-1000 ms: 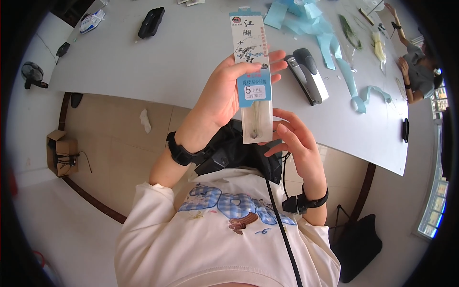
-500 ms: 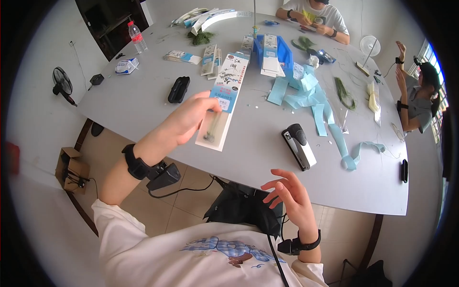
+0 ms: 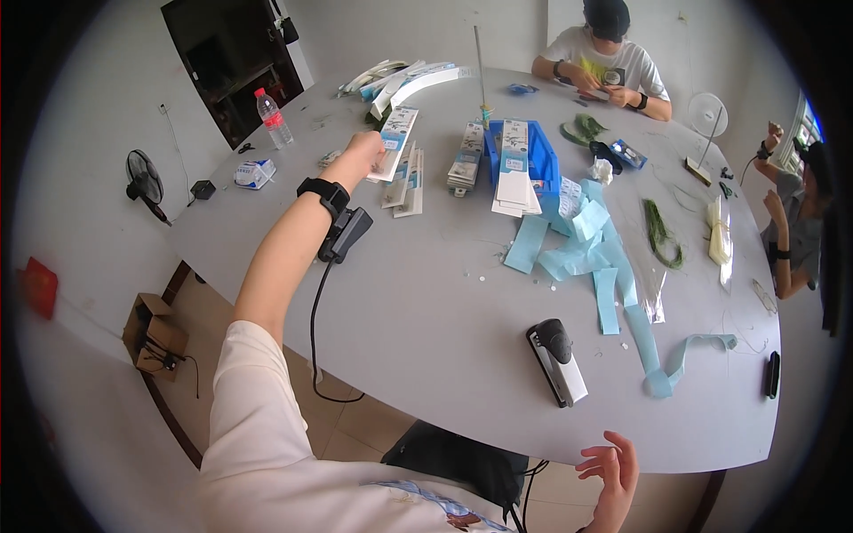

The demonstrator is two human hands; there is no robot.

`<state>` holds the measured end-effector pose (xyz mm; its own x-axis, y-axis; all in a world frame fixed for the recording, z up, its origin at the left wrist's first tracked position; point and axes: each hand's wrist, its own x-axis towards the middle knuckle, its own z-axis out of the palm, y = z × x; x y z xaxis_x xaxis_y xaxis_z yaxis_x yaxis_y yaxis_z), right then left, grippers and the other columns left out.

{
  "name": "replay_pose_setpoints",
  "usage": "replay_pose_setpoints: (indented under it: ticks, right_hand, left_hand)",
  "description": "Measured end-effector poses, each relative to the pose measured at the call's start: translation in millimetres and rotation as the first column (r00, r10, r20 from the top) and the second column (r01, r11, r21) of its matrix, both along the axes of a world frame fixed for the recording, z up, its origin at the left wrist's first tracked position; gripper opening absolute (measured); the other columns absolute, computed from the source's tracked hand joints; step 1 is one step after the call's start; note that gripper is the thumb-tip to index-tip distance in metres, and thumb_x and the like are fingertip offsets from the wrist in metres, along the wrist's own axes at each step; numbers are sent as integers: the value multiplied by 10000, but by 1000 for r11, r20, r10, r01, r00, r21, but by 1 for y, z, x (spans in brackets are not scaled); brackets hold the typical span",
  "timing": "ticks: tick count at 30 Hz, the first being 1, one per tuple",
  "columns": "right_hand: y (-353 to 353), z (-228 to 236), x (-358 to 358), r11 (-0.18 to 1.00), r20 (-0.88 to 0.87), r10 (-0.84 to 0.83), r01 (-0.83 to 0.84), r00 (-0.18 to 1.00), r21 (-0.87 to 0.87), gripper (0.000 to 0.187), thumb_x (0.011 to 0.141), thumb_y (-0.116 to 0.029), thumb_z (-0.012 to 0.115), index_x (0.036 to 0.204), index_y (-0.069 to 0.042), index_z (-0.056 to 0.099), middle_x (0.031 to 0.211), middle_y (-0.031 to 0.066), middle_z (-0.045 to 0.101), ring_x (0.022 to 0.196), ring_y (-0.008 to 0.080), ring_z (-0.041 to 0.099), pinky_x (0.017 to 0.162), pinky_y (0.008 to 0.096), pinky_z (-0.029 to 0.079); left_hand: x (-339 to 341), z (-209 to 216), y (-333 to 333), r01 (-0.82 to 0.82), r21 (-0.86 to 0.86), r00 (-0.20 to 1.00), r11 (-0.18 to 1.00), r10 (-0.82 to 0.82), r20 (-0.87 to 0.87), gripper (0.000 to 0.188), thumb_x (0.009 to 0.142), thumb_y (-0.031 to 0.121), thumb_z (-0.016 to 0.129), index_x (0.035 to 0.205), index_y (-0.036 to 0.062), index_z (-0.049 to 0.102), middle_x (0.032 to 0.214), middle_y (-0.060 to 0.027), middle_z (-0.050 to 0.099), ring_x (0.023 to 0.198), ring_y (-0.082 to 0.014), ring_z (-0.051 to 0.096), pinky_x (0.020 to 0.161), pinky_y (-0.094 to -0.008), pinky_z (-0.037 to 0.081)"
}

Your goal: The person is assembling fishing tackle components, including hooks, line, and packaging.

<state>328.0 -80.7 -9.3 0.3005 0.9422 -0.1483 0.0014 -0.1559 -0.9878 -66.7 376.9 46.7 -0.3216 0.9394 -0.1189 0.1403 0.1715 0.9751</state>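
My left arm is stretched far across the table. At its end my left hand (image 3: 362,153) is closed on a long white-and-blue card packet (image 3: 397,133), held tilted above several similar card packets (image 3: 409,188) lying on the table. To the right of them is a stack of the same packets (image 3: 466,158). More packets (image 3: 514,160) lean over the front of a blue plastic bin (image 3: 544,164). My right hand (image 3: 613,480) is empty, fingers bent and apart, beyond the table's near edge. Closest to it on the table is a black-and-silver stapler (image 3: 558,362).
Light-blue paper strips (image 3: 608,298) trail over the table's right half. Bundles of green line (image 3: 659,233) lie beyond them. A thin metal rod (image 3: 481,71) stands behind the bin. A bottle (image 3: 274,118) is at far left. Two co-workers (image 3: 613,67) sit opposite and at right.
My left hand has carried the packet forward and left, to the smaller packets. My right hand has dropped lower in view, still empty. The black case is now hidden behind my left arm.
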Motion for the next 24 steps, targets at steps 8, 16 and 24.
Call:
replay_pose_setpoints:
  ticks: [8, 16, 24]
  right_hand:
    - [15, -6, 14, 984, -33, -168, 166, 985, -62, 311, 932, -189, 470, 1158, 22, 511, 883, 122, 632, 679, 141, 588, 600, 241, 476]
    - [24, -18, 13, 954, -8, -294, 293, 956, -66, 309, 931, -207, 479, 1150, 6, 522, 823, 96, 626, 646, 115, 565, 544, 198, 434]
    - [24, -22, 8, 938, 137, -342, 347, 929, -11, 313, 922, -210, 497, 1146, 7, 526, 805, 91, 626, 615, 113, 556, 513, 194, 420]
  left_hand:
    - [-24, -83, 37, -41, -239, 884, 970, -75, -460, 464, 755, 187, 540, 1107, -111, 497, 1063, -252, 556, 829, -359, 609, 692, -506, 481]
    - [4, -93, 33, -28, -291, 681, 956, -195, -706, 673, 670, 316, 695, 1138, -122, 490, 1111, -273, 543, 842, -300, 628, 720, -331, 506]
    - [26, -91, 26, -93, -226, 769, 970, -74, -635, 727, 670, 328, 672, 1211, -67, 389, 1217, -212, 449, 1170, -329, 413, 948, -363, 402]
